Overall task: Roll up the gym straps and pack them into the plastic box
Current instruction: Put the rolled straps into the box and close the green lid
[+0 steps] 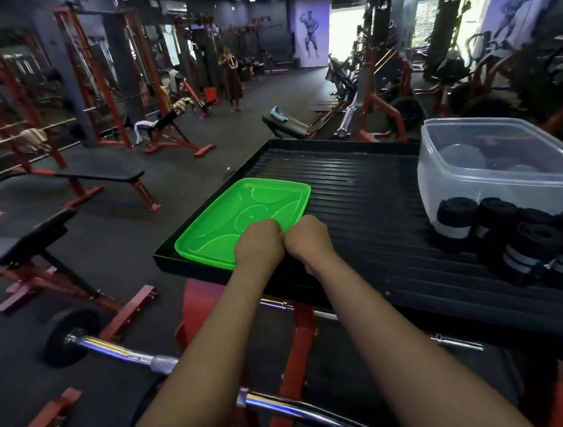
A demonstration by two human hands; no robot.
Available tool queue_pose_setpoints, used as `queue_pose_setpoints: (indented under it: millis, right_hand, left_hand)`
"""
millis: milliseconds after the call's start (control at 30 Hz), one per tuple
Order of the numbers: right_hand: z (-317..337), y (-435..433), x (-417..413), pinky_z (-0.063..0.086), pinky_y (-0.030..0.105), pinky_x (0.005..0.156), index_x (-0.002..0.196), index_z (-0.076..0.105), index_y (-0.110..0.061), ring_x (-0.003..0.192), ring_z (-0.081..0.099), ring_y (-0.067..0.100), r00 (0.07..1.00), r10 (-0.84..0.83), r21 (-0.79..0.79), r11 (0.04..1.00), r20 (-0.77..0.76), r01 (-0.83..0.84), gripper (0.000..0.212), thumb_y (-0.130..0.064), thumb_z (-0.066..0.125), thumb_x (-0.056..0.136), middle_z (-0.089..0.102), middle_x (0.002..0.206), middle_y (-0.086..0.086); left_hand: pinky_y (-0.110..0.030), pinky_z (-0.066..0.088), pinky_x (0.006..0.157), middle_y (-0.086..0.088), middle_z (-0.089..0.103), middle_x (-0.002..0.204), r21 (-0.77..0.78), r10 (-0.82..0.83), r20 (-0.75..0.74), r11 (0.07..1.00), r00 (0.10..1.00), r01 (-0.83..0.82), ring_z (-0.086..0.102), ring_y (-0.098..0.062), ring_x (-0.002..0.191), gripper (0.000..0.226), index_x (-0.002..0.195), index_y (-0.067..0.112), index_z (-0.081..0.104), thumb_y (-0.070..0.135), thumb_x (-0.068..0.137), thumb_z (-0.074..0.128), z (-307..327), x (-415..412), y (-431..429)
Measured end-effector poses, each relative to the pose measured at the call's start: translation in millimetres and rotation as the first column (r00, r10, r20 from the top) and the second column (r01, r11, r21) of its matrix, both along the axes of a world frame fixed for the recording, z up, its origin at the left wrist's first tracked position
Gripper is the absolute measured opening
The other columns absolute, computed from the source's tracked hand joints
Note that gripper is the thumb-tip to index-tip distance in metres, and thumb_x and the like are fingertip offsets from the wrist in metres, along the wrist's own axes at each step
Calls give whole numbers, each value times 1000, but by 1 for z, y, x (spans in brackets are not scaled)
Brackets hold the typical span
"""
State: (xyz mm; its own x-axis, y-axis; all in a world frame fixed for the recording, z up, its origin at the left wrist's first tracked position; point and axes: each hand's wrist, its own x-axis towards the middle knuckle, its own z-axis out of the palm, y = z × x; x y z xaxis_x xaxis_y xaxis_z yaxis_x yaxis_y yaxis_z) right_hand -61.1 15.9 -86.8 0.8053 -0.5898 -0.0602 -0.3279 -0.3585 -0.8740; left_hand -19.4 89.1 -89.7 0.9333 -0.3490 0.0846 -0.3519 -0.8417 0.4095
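Observation:
My left hand [258,244] and my right hand [307,242] are both closed into fists, knuckles touching, over the near edge of the black ribbed tray [356,185]. Nothing shows in either fist. A green plastic lid [239,214] lies upside down on the tray's left part, partly under my left hand. The clear plastic box [496,172] stands at the tray's right side, with round shapes faintly visible inside. Several rolled black gym straps [524,245] with grey bands sit in a cluster just in front of the box.
The tray rests on a red metal frame [296,342]. Chrome barbells [121,352] lie below and left. Red and black benches [64,186] and racks fill the gym floor to the left. A person [231,77] stands far off in the aisle.

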Motion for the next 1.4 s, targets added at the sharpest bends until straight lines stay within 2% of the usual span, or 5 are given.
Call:
queue_pose_setpoints:
  millis: [467, 700, 800, 1167, 1400]
  right_hand:
    - [48, -104, -39, 34, 24, 52, 62, 58, -6, 57, 48, 15, 978, -167, -249, 949, 122, 193, 27, -12, 50, 87, 55, 61, 5]
    - [85, -171, -65, 44, 33, 80, 107, 66, 0, 107, 58, 31, 927, -311, -624, 687, 210, 372, 23, -7, 51, 92, 62, 113, 17]
    - [89, -191, -65, 46, 38, 83, 105, 63, 0, 109, 57, 34, 921, -383, -751, 586, 75, 305, 21, -6, 47, 92, 62, 112, 18]
    - [86, -215, -57, 39, 37, 94, 112, 63, -7, 112, 56, 26, 923, -296, -694, 719, -247, 45, 26, -11, 41, 98, 51, 91, 3]
    - [77, -225, -38, 40, 38, 84, 107, 67, -9, 105, 58, 26, 959, -183, -705, 709, -216, -24, 32, -21, 38, 99, 66, 105, 9]
  left_hand:
    - [-38, 47, 82, -20, 69, 103, -258, -261, 175, 918, 949, 300, 62, -35, 101, 24, 96, 9, 74, 10, 84, 52, 40, -13, -110]
    - [-29, 39, 68, -16, 70, 93, -346, -473, 149, 798, 869, 493, 63, -31, 93, 21, 76, 10, 70, 6, 85, 51, 72, -32, -192]
    - [-25, 42, 79, -11, 68, 114, -409, -524, 128, 745, 842, 526, 61, -25, 104, 32, 110, 13, 69, 5, 86, 49, 71, -32, -216]
    - [-39, 39, 71, -19, 57, 107, -28, -593, 285, 780, 753, 625, 53, -35, 101, 45, 131, 17, 42, 4, 88, 41, 46, -7, -233]
    - [-37, 41, 67, -17, 64, 98, -129, -563, 252, 787, 787, 604, 58, -36, 90, 36, 122, 14, 46, 7, 88, 39, 41, 4, -232]
